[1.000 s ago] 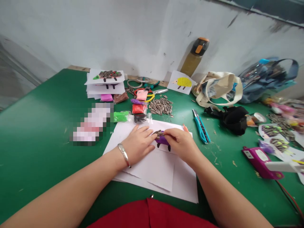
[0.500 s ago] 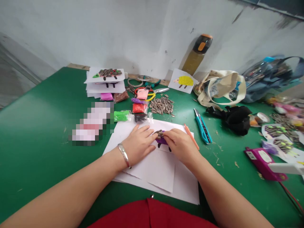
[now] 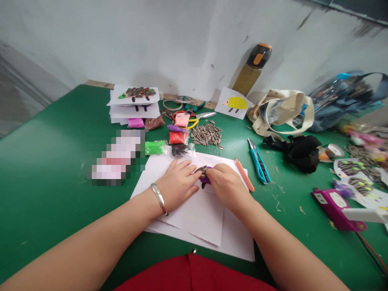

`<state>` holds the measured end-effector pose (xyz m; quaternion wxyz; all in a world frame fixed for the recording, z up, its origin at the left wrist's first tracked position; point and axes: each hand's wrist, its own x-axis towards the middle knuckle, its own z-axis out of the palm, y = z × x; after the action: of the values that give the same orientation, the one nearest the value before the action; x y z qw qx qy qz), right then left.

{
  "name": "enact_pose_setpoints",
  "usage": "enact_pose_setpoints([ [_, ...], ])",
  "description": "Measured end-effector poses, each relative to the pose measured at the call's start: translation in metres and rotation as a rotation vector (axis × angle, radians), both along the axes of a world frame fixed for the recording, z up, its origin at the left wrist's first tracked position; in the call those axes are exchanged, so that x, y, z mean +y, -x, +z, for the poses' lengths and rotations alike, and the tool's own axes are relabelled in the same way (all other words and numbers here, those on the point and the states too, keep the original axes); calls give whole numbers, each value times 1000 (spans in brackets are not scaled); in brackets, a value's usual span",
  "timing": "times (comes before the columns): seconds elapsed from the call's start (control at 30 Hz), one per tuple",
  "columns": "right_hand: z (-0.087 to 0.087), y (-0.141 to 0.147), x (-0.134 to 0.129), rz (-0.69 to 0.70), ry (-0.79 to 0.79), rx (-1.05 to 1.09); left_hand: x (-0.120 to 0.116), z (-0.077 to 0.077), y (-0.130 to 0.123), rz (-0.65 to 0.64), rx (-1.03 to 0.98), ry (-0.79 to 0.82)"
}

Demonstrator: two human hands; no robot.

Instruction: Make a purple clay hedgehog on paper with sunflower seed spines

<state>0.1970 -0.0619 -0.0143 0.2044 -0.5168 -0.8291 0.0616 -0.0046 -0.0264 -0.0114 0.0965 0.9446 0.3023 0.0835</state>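
Note:
My left hand (image 3: 178, 184), a silver bangle at its wrist, lies flat on white paper (image 3: 194, 218) with its fingers spread. Its fingertips touch the left side of a small purple clay animal shape (image 3: 203, 180) with a dark leg below it. Striped sunflower seeds (image 3: 202, 171) are stuck on the purple clay. From the right, my right hand (image 3: 228, 184) has its thumb and fingers pinched together at the shape's right end, covering it. Whatever lies between those fingertips is hidden.
Behind the paper are a heap of sunflower seeds (image 3: 206, 134), bagged clay (image 3: 178, 138), scissors (image 3: 206, 115) and finished cards (image 3: 135, 97). To the right lie an orange clay tool (image 3: 244, 174), a teal utility knife (image 3: 259, 161), a cloth bag (image 3: 280, 111) and a magenta device (image 3: 336, 208).
My right hand has shifted slightly left and its fingers are more bunched, now covering the shape's right leg. The left hand has stayed in place.

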Motion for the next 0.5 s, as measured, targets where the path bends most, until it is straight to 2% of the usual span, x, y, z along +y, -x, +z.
enact_pose_setpoints([
  [0.23,-2,0,0,10,18,51,0,-2,0,-9,-15,-17],
  [0.5,7,-10,-5,-146,7,-27,-1,4,-2,-2,-16,24],
])
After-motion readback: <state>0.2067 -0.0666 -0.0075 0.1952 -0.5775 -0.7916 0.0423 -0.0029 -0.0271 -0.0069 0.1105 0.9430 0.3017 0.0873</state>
